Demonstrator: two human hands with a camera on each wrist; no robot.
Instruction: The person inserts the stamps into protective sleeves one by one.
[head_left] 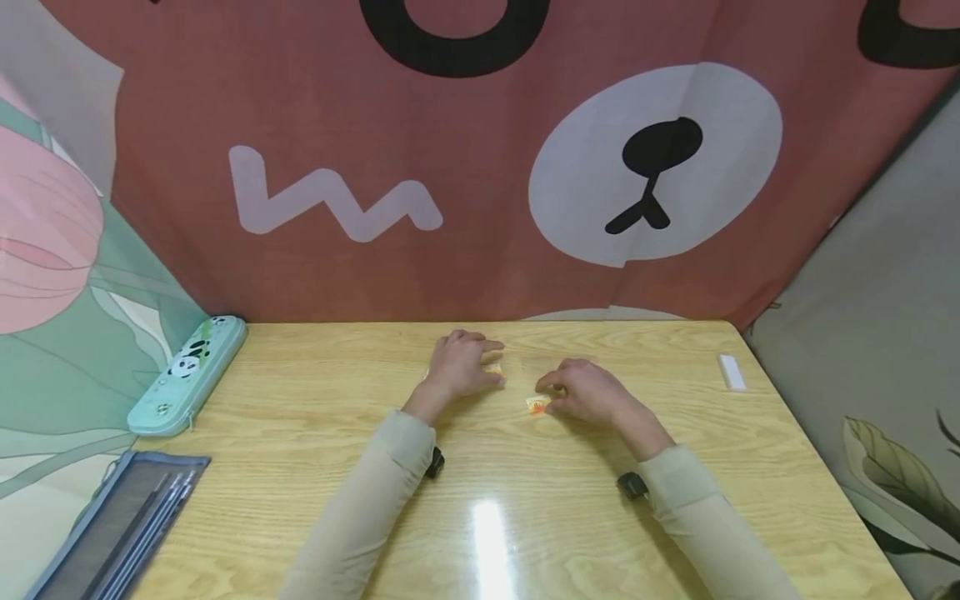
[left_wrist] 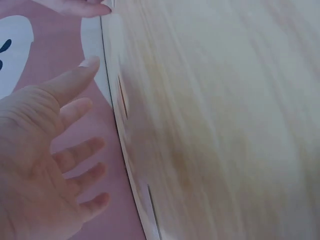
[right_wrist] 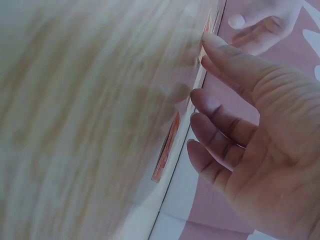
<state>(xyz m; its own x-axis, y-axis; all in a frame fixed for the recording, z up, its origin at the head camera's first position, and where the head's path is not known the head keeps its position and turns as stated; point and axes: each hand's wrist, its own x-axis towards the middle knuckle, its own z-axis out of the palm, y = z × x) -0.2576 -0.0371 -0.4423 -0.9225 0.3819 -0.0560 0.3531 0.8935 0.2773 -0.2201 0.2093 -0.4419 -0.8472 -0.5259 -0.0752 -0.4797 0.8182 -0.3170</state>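
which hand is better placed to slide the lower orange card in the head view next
Probably the right hand: it is right beside the lower orange card, though contact is hard to judge. The left hand is farther off, close to another card.

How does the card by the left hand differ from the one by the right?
The left card is partly hidden by the left hand; the right card shows more of its face. The left card lies nearer the printed backdrop, the right card nearer the wearer. Both are small, with yellow and orange colouring.
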